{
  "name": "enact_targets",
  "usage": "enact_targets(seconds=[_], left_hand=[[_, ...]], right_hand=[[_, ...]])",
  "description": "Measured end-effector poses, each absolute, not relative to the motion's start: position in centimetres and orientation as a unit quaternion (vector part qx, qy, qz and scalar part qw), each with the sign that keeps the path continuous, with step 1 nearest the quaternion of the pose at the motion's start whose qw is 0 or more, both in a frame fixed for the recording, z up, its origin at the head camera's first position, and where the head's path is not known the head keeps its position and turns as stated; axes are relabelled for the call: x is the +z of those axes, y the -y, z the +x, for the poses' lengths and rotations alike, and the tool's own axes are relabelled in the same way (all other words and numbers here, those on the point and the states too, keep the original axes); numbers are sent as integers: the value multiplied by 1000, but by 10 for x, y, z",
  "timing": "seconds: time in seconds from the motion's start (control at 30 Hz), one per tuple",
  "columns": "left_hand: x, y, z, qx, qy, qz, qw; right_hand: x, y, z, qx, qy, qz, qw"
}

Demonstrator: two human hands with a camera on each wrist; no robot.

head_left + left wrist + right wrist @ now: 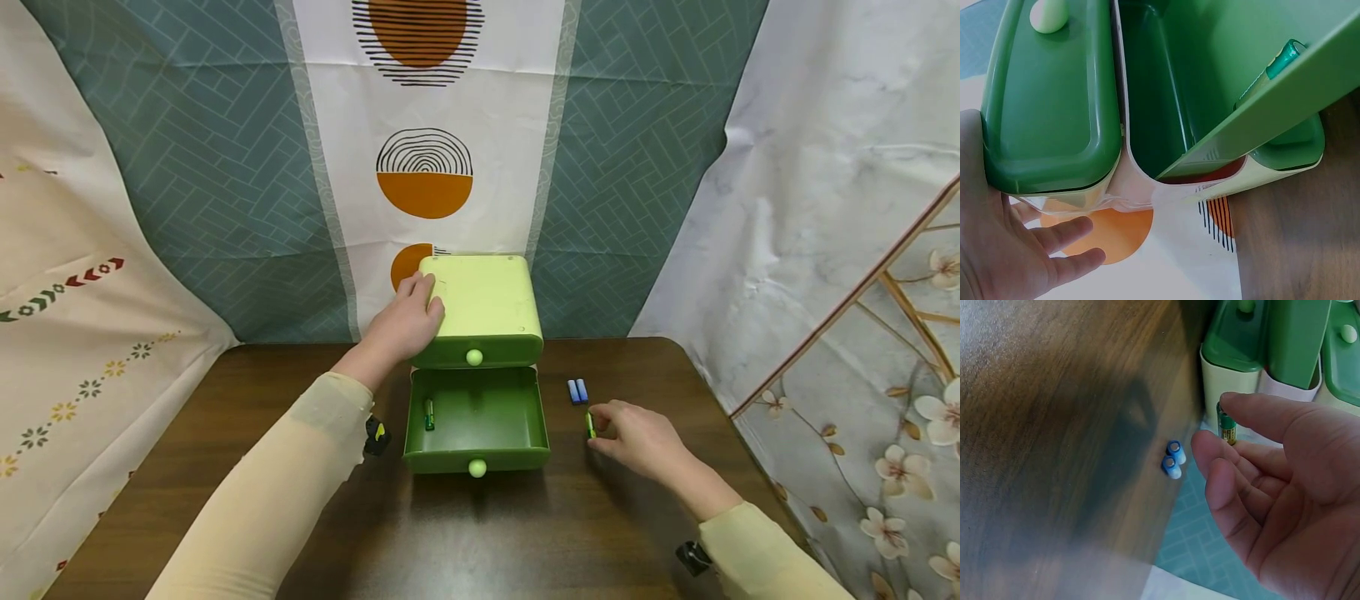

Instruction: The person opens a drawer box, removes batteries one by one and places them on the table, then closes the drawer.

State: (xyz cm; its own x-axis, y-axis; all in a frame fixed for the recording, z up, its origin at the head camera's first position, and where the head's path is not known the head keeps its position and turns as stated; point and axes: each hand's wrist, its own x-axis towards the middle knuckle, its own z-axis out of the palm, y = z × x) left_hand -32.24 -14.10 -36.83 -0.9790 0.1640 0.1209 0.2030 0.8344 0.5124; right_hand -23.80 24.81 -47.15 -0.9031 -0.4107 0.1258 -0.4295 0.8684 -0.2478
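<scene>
A small green drawer cabinet [483, 296] with a pale lime top stands on the table. Its middle drawer [477, 461] is pulled out, and inside, toward the left, lies a green battery [429, 421]. My left hand [405, 321] rests on the cabinet's upper left side with fingers extended, as the left wrist view also shows. To the right of the drawer, my right hand [641, 437] pinches another green battery [1227, 428] between thumb and fingers, above or at the tabletop. Just beyond that hand, two blue-and-white batteries [577, 391] lie side by side on the table.
The brown wooden table [600, 517] reaches back to a patterned cloth [637, 167] hanging close behind the cabinet. Light cloths hang at the left and right sides. A round pale knob [477, 468] sticks out from the front of the pulled-out drawer.
</scene>
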Motion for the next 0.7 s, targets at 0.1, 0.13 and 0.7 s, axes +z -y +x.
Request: enact_targets(seconds=[0.1, 0.13, 0.7], left_hand=[[-368, 141, -323, -270, 957, -96, 36], [-368, 141, -323, -270, 957, -96, 36], [-371, 142, -324, -271, 957, -93, 37]], right_hand=[[-474, -248, -241, 134, 966, 218, 32], [-475, -247, -242, 133, 966, 218, 32], [-484, -243, -253, 103, 972, 209, 6]])
